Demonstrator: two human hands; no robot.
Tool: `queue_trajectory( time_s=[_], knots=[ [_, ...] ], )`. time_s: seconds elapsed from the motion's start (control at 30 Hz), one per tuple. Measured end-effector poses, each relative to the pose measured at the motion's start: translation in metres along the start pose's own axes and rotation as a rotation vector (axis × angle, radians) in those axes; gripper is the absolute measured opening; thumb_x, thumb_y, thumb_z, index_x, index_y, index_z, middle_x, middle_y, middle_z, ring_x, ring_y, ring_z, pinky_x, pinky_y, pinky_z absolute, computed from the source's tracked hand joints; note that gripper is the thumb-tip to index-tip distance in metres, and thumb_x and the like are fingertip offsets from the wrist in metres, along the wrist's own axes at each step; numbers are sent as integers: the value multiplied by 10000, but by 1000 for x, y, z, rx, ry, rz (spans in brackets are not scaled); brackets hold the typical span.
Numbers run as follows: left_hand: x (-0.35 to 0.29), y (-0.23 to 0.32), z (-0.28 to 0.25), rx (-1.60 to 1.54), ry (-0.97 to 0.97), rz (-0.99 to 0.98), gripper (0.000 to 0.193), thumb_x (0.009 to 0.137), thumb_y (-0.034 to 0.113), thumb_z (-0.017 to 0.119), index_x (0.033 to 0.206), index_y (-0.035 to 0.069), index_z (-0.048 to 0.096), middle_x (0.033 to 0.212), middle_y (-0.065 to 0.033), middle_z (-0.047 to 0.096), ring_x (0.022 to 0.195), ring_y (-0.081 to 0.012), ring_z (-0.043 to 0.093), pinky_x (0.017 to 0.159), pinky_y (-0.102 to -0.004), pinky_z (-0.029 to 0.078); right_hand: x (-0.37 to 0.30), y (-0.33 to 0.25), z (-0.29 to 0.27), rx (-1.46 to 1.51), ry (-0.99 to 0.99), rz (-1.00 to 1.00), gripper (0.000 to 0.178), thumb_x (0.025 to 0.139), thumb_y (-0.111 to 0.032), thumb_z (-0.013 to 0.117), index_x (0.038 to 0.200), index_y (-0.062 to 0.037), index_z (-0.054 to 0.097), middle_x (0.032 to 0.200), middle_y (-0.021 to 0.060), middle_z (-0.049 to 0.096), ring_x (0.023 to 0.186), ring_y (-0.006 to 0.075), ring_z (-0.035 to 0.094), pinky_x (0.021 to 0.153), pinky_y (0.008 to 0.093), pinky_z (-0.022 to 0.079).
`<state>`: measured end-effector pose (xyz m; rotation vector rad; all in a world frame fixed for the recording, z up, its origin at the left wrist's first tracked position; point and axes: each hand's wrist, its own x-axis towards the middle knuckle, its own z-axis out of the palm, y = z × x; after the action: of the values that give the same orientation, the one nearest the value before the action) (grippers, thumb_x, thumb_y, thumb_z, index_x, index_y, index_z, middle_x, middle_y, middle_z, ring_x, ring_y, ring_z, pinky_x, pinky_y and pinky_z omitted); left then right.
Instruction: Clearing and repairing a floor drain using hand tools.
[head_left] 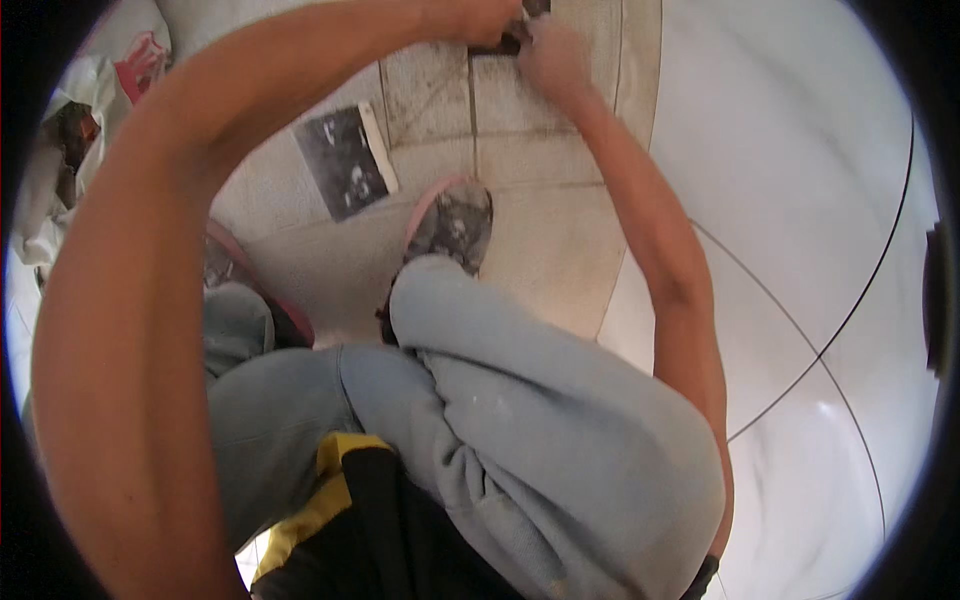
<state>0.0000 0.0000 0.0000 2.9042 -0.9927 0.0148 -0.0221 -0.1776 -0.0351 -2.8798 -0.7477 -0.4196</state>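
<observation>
Both my arms reach forward to the top edge of the view. My left hand (pixel 487 17) is partly cut off by the frame, its fingers curled over a small dark object (pixel 503 44) on the rough grey floor tiles (pixel 545 240). My right hand (pixel 550 55) is blurred, and its closed fingers press on the same dark object from the right. What the object is cannot be made out. I am squatting, with my knees in light blue trousers (pixel 520 400) below the hands.
A dark printed sheet (pixel 345 160) lies on the floor to the left. My pink-edged slipper (pixel 455 222) stands in the middle. Glossy white tiles (pixel 790 180) cover the right side. Crumpled white bags (pixel 80 110) sit at far left.
</observation>
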Motion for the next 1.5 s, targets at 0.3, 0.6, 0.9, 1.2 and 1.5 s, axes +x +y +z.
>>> queue_trajectory(
  time_s=[0.3, 0.6, 0.9, 1.2, 1.5],
  knots=[
    [-75, 43, 28, -253, -349, 140, 180, 770, 221, 622, 842, 92, 725, 793, -177, 690, 791, -378, 677, 692, -471, 547, -112, -38, -51, 583, -387, 270, 229, 868, -228, 626, 1007, -78, 730, 969, 178, 673, 887, 359, 641, 775, 438, 500],
    [-183, 3, -91, -214, -619, 311, 340, 734, 212, 745, 1037, 74, 674, 920, -179, 684, 922, -348, 666, 761, -448, 539, -112, -119, -86, 571, -528, 224, 213, 867, -255, 617, 925, -69, 704, 786, 162, 667, 714, 326, 646, 666, 416, 499],
    [-270, -5, -168, -797, -479, 140, 265, 801, 273, 649, 896, 32, 707, 788, -213, 664, 737, -379, 640, 672, -467, 499, -177, -228, -72, 779, -672, 305, 229, 905, -207, 557, 968, -6, 646, 900, 207, 654, 881, 369, 631, 766, 484, 481],
    [-454, -30, -310, -1666, 323, -672, 601, 836, 123, 642, 1417, 126, 486, 1294, -107, 602, 1235, -227, 528, 1050, -356, 401, -113, -135, -293, 1066, -1376, 1497, 516, 956, -246, 574, 1404, -26, 444, 1153, 69, 642, 1055, 206, 611, 883, 336, 508],
    [-652, 343, -483, -2283, 1012, -1970, 547, 1025, 405, 401, 1448, 58, 417, 1438, -88, 477, 1310, -191, 446, 1132, -347, 303, -59, -196, -573, 806, -1941, 651, 519, 927, -419, 527, 1292, -50, 544, 1209, 97, 644, 1209, 245, 546, 1046, 445, 415]
  ],
)
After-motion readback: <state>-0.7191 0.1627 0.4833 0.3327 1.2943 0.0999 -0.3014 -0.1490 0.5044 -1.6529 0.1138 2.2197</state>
